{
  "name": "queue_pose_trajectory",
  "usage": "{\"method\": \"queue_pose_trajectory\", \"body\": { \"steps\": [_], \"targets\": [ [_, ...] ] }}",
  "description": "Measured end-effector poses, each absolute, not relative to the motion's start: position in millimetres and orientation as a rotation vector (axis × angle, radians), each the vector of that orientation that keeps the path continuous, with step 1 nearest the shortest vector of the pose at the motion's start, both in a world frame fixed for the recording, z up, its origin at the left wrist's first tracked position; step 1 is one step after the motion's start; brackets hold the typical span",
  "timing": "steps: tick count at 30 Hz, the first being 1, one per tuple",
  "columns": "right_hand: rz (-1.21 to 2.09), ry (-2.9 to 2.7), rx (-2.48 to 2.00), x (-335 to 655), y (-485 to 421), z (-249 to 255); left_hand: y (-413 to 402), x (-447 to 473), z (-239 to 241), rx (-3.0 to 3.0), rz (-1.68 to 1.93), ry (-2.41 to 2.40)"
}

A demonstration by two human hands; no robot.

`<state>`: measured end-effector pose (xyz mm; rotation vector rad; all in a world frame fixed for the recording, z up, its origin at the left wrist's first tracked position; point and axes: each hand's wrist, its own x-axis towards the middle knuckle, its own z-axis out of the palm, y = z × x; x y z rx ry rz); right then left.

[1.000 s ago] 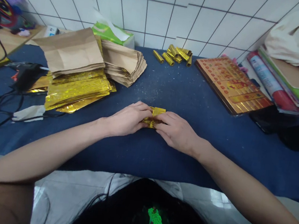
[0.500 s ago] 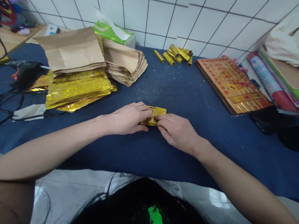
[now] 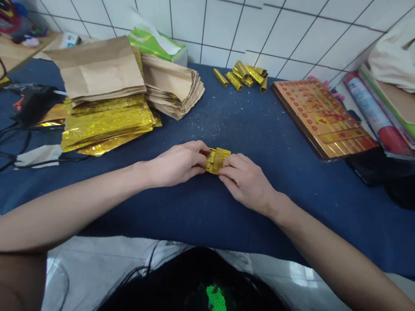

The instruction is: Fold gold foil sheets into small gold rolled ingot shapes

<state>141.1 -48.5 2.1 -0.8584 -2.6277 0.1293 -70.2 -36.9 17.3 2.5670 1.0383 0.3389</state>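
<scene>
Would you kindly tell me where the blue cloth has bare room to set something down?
The cloth is bare on the near side of the left hand and right hand, and between the right hand and the patterned pack. It is crowded at left, with brown paper and gold sheets, and at far right, around the tube.

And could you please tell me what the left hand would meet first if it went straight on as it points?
The left hand would meet the folded gold piece first, and appears to be touching it; just beyond, the right hand seems next in line.
</scene>
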Motion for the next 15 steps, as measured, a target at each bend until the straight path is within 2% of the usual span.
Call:
{"method": "queue_pose_trajectory", "body": {
  "steps": [6, 15],
  "targets": [
    [0.209, -2.619, -0.892, 140.9, -45.3, 1.5, -34.3, -71.9, 20.4, 2.560, 0.298, 1.106],
    [0.519, -2.474, -1.057, 141.1, -43.2, 5.4, -32.5, -68.1, 22.9, 2.423, 0.255, 1.086]
  ]
}}
